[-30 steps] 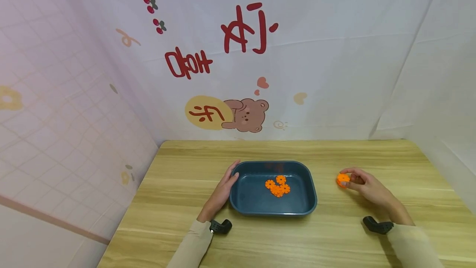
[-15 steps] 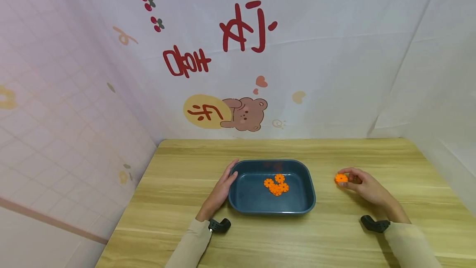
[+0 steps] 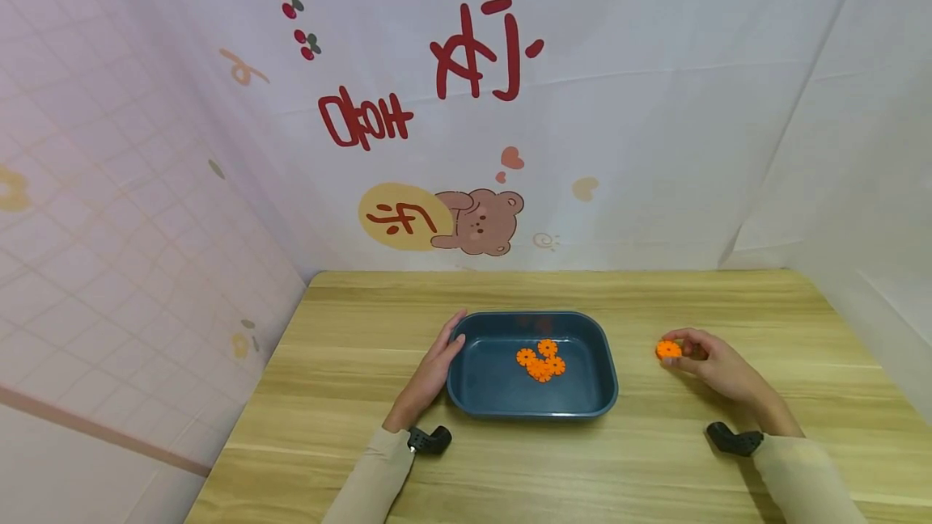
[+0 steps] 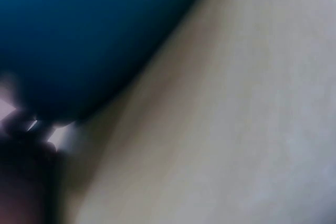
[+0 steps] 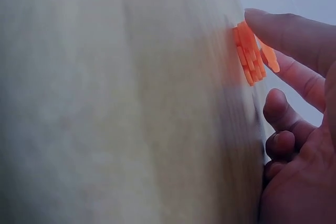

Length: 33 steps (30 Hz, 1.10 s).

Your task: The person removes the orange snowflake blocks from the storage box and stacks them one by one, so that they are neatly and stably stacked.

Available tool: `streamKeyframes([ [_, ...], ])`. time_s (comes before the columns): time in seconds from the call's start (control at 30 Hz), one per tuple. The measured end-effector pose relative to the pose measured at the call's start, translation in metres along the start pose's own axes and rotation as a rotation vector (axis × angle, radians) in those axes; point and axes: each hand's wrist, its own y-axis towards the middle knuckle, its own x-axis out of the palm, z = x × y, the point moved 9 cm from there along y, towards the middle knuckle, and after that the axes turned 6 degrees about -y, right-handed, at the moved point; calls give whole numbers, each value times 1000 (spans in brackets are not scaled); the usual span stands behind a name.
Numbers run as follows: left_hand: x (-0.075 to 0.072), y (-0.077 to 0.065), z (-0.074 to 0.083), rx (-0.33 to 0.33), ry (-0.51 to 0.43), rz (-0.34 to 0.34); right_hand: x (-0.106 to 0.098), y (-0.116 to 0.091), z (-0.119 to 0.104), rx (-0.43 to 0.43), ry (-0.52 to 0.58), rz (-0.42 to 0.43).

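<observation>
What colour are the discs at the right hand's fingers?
Bright orange; the discs show best, close up, in the right wrist view.

Left forearm (image 3: 371,475): slanted forward and inward, wrist (image 3: 400,419) nearly straight.
Left hand (image 3: 431,367): fingers lay straight, thumb set apart from them.
Right forearm (image 3: 804,479): angled forward and inward, well apart from the left.
Right hand (image 3: 722,365): turned inward, thumb and a fingertip held a pinch, other fingers curled toward the palm.

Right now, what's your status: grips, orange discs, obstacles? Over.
Left grip against tray, left side. Right grip pinching stacked orange discs, right of tray. More discs inside. Only the tray's right wall between.
</observation>
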Motion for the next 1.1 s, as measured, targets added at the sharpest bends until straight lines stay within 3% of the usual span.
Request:
streamKeyframes([
  [0.2, -5, 9, -23, 8, -5, 14, 1, 1, 3, 0, -37, 11],
  [0.3, -7, 10, -26, 24, 2, 28, 2, 1, 4, -5, -46, 14],
  [0.53, -6, 9, -25, 54, 15, 39, 1, 1, 4, -3, -61, 15],
  [0.97, -7, 8, -25, 37, 6, 38, 0, 1, 0, 3, -72, 9],
  [1.1, -3, 5, -14, 16, -15, 22, -1, 0, 1, 18, -58, 2],
])
